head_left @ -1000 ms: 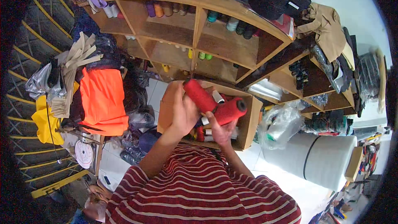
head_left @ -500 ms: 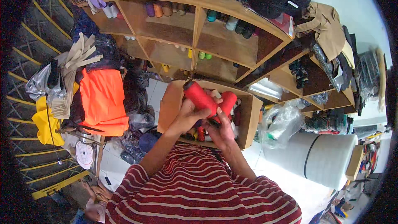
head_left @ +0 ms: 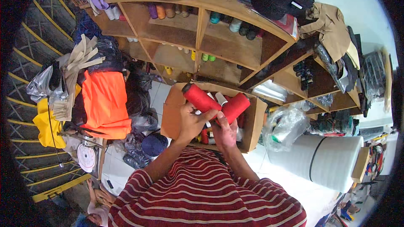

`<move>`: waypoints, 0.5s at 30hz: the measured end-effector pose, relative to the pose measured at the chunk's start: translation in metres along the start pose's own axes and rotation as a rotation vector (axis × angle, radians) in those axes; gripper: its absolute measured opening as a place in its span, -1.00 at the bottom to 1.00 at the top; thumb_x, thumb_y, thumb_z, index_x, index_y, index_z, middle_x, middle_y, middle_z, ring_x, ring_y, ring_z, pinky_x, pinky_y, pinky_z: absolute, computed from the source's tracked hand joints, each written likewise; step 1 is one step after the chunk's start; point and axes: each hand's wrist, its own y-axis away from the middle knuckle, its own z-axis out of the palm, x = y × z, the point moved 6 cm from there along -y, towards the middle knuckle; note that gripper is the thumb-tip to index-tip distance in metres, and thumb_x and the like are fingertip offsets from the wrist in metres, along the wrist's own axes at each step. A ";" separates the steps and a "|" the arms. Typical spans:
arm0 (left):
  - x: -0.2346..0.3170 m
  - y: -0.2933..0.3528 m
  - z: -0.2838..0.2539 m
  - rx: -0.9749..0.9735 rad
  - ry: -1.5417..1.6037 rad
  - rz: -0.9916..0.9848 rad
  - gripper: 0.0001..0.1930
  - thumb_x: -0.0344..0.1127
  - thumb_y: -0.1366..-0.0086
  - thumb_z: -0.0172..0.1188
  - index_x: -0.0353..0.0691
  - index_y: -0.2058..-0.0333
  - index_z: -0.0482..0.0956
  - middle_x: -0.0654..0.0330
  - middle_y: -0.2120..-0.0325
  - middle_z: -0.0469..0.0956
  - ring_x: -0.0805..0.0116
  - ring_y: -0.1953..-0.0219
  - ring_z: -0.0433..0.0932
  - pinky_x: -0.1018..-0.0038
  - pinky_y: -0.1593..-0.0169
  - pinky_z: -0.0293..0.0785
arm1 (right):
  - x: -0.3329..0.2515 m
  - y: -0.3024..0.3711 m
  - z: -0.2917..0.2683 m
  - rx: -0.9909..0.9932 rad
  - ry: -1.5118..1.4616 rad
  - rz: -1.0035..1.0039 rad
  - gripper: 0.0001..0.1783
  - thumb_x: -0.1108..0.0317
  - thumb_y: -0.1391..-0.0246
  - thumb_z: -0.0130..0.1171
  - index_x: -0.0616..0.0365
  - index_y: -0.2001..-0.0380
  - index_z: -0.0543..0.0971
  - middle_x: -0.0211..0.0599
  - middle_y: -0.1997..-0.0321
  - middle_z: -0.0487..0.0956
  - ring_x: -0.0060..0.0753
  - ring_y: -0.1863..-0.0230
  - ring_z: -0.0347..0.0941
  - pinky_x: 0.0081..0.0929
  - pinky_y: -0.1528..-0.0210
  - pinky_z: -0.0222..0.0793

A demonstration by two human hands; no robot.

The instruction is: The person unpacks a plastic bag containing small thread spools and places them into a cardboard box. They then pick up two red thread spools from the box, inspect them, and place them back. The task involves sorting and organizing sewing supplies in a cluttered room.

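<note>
Two red thread cones are held above an open cardboard box (head_left: 251, 131). My left hand (head_left: 191, 124) is closed around the lower end of one red thread cone (head_left: 201, 97), which slants up to the left with its dark tip outward. In my right hand (head_left: 226, 132) is the second red thread cone (head_left: 236, 107), slanting up to the right. Their lower ends come together in a V between my hands, by the thumbs. Beneath them, the box holds more spools, among them a white one (head_left: 221, 98); my hands hide part of the contents.
Behind the box stands a wooden shelf unit (head_left: 235, 44) with coloured spools in its compartments. Orange fabric (head_left: 105, 103) lies to the left. A clear plastic bag (head_left: 286, 126) and a large white foam roll (head_left: 315, 159) are at the right. Another person (head_left: 99, 208) is at lower left.
The right-hand cone has shifted right and shows more fully. The left-hand cone has moved slightly left, and the two cones now spread wider apart at their upper ends.
</note>
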 end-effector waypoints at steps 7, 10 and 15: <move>-0.004 0.012 -0.001 0.046 -0.072 -0.150 -0.79 -0.38 -0.14 0.32 -0.36 0.27 0.62 0.19 0.37 0.65 0.53 0.32 0.57 0.53 0.20 0.46 | 0.007 0.000 -0.004 0.074 -0.039 -0.028 -0.48 0.34 -0.09 0.18 0.15 -0.06 0.22 -0.24 0.04 0.39 -0.31 -0.02 0.37 -0.32 -0.10 0.33; -0.003 0.017 0.002 0.105 0.009 -0.180 -0.80 -0.36 -0.21 0.26 -0.37 0.24 0.62 0.18 0.35 0.64 0.54 0.30 0.54 0.53 0.19 0.45 | 0.002 0.001 0.001 0.081 -0.046 -0.119 -0.41 0.35 -0.08 0.20 0.15 -0.11 0.18 -0.24 0.02 0.37 -0.29 -0.02 0.37 -0.30 -0.11 0.33; -0.017 0.031 -0.002 0.207 -0.089 -0.172 -0.72 -0.30 -0.32 0.13 -0.37 0.10 0.55 0.16 0.25 0.60 0.48 0.20 0.52 0.51 0.12 0.44 | -0.002 0.002 -0.004 0.091 -0.065 -0.109 -0.36 0.34 -0.09 0.20 0.12 -0.17 0.15 -0.21 -0.06 0.35 -0.28 -0.06 0.36 -0.29 -0.12 0.33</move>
